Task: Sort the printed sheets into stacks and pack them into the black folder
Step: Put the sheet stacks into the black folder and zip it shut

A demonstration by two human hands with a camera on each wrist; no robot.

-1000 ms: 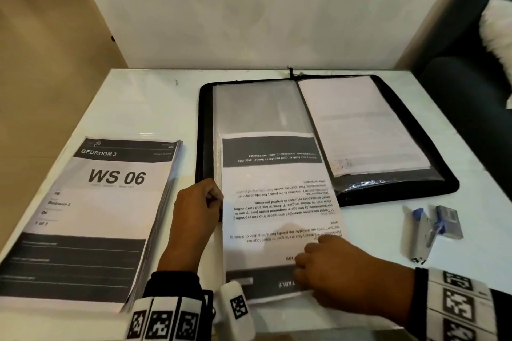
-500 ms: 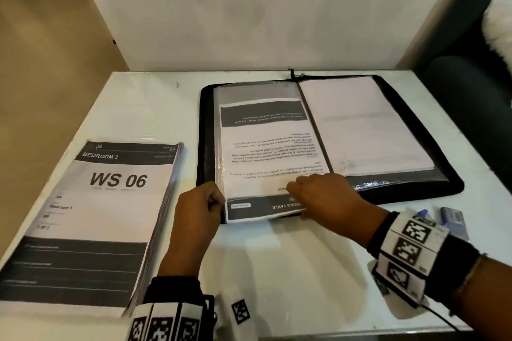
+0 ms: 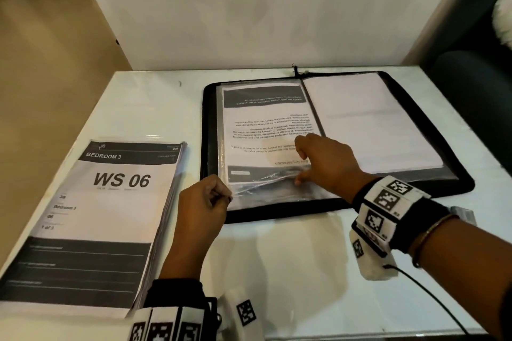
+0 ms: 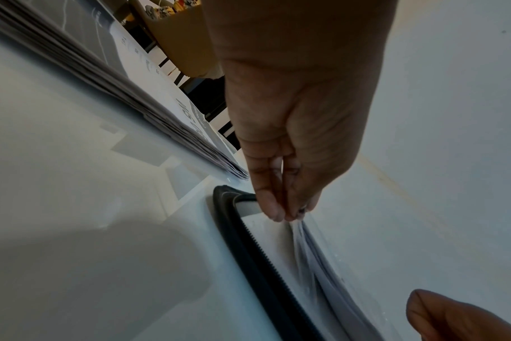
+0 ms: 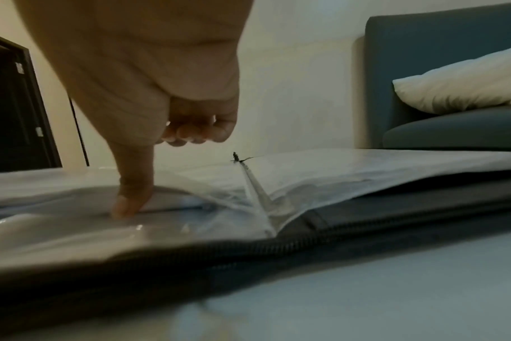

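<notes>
Sheet stack [image 3: 91,219] left of open folder [image 3: 457,174] on table [image 3: 291,271]; sheet [image 3: 266,130] in left sleeve.

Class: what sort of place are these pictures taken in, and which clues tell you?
Probably a room in a home, not an office: a blue-grey sofa with a white pillow beside a plain white table.
</notes>
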